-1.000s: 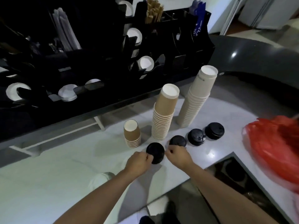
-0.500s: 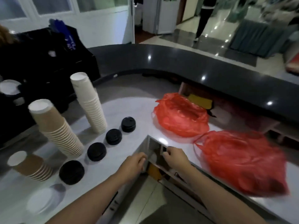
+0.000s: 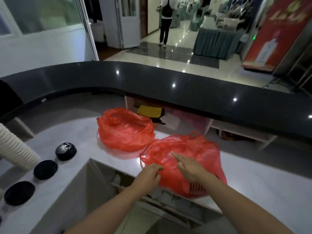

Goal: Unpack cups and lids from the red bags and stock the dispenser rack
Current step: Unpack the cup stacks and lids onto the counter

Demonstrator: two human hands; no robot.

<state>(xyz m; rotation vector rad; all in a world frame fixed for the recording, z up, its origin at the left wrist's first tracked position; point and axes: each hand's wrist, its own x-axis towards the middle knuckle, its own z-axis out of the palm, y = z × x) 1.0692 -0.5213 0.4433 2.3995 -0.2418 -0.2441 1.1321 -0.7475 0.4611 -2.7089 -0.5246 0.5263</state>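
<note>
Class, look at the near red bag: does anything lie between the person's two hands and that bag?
Nothing visible does. The left hand already pinches the plastic at the near red bag's left edge, and the right hand lies with straight fingers on top of it. The far red bag sits behind, out of the way.

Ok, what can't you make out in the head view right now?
- Contents of the near red bag: hidden by the crumpled plastic.
- Contents of the far red bag: hidden by its folds.
- White cup stack: cut off by the left edge.
- Left hand fingers: curled at the plastic, grip unclear.
</note>
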